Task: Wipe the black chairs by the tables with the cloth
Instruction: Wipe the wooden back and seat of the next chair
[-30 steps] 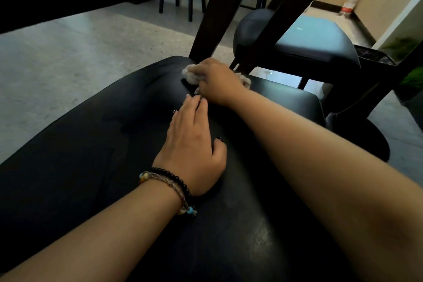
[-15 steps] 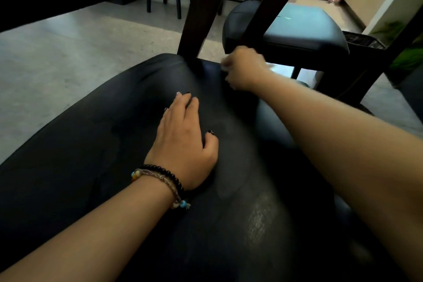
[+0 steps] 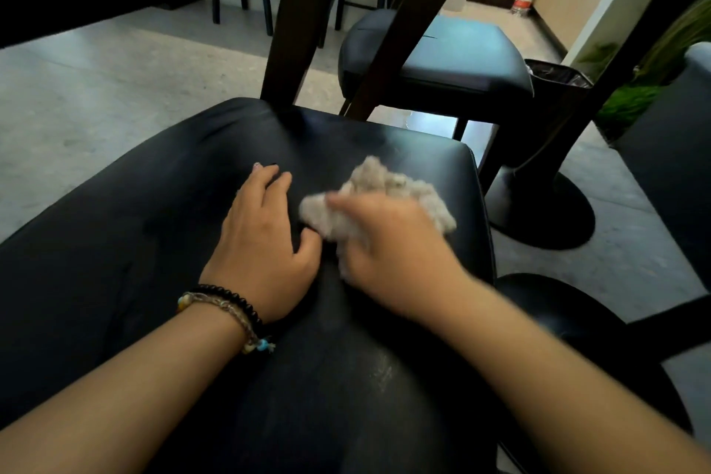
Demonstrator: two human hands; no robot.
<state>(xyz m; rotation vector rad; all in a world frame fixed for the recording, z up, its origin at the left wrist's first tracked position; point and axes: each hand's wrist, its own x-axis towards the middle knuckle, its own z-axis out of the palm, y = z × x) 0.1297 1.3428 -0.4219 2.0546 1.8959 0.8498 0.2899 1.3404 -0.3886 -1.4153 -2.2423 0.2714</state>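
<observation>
Black vinyl chair seat (image 3: 161,262) lies under both your hands: your right hand (image 3: 388,254) grips the bunched cloth (image 3: 384,185) mid-seat, while your left hand (image 3: 261,239) rests flat just beside it. Unwiped seat appears to stretch leftward, past your left hand.

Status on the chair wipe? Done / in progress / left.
Done: nothing shows as finished; the near black seat gives no clear wiped-versus-unwiped mark.
In hand: the right hand grips the cloth on that seat, motion-blurred, while the left hand rests flat beside it.
Left: the second black chair behind it, with no hand or cloth on it.
</observation>
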